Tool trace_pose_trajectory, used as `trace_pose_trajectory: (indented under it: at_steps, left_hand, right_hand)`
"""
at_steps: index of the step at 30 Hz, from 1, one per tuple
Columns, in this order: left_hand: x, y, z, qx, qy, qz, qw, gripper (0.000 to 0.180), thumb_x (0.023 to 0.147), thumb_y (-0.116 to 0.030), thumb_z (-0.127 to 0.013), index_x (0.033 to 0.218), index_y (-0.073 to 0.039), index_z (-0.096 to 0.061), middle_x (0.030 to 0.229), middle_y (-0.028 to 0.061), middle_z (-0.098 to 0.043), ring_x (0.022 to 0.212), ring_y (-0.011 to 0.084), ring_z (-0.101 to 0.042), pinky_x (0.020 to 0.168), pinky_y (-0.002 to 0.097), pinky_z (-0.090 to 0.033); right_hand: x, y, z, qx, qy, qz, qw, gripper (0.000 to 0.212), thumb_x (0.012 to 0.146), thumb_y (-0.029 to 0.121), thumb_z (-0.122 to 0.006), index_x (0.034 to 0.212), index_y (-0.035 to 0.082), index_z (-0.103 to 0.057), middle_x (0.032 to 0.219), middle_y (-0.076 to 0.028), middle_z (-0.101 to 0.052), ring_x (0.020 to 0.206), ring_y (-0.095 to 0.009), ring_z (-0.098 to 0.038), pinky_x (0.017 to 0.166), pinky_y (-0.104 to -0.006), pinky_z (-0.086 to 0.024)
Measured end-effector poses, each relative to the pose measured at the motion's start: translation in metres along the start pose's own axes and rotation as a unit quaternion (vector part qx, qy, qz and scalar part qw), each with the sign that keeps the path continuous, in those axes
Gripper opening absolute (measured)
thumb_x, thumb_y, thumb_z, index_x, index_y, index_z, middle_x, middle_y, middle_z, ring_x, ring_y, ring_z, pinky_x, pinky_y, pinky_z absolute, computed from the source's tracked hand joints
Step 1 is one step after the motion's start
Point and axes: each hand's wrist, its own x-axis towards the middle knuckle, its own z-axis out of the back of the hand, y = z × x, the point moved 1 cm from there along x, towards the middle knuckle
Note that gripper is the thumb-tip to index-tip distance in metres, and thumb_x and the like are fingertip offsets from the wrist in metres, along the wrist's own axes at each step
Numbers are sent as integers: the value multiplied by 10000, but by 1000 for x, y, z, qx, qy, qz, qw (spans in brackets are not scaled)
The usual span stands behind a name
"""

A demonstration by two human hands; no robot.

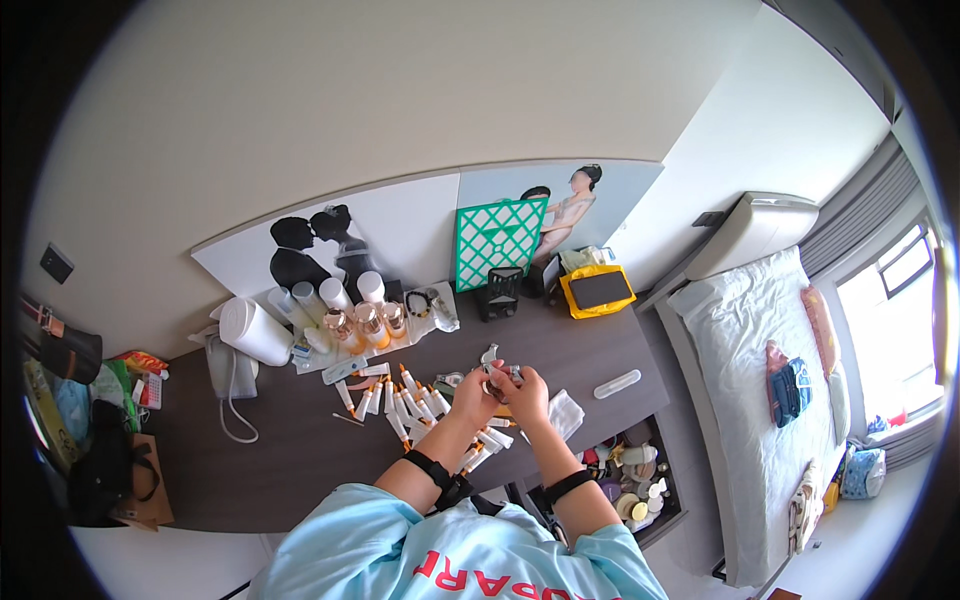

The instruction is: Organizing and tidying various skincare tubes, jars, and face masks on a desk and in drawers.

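My left hand (pixel 478 394) and my right hand (pixel 525 395) meet above the dark desk, fingers closed around a small item. Its curved, silvery-grey end (pixel 490 354) sticks out beyond my fingers; the rest is covered, so its kind does not show. Below and left of my hands lies a loose pile of small white tubes with orange caps (pixel 402 408). Right of my right hand rests a crumpled white cloth or tissue (pixel 567 413). A flat pale blue-and-white packet (pixel 345 369) lies beyond the pile on the left.
Amber-based bottles (pixel 372 326) stand at the back by a white paper roll (pixel 256 332). Behind are a black holder (pixel 502 294), a green lattice panel (pixel 498 243) and a yellow pack (pixel 598 291). An open drawer (pixel 680 500) holds jars. A white oblong case (pixel 617 384) lies right.
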Motion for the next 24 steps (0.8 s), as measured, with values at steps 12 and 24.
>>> trace_pose_trajectory:
  at_steps: [12, 24]
  left_hand:
    - [6, -10, 15, 132, -8, 4, 991, 216, 912, -254, -481, 813, -65, -520, 836, 106, -592, 765, 210, -582, 660, 341, -481]
    - [-5, -29, 3, 746, -26, -345, 570, 263, 725, -127, -652, 977, -70, -606, 949, 94, -602, 863, 248, -586, 750, 355, -470]
  right_hand:
    - [-4, -22, -13, 247, 94, -129, 956, 261, 853, 302, -532, 947, 66, -589, 779, -52, -613, 666, -183, -574, 609, -295, -466]
    - [-13, -20, -3, 482, 65, -306, 819, 338, 824, 401, -607, 731, 118, -448, 583, -2, -441, 482, -122, -440, 426, -255, -367]
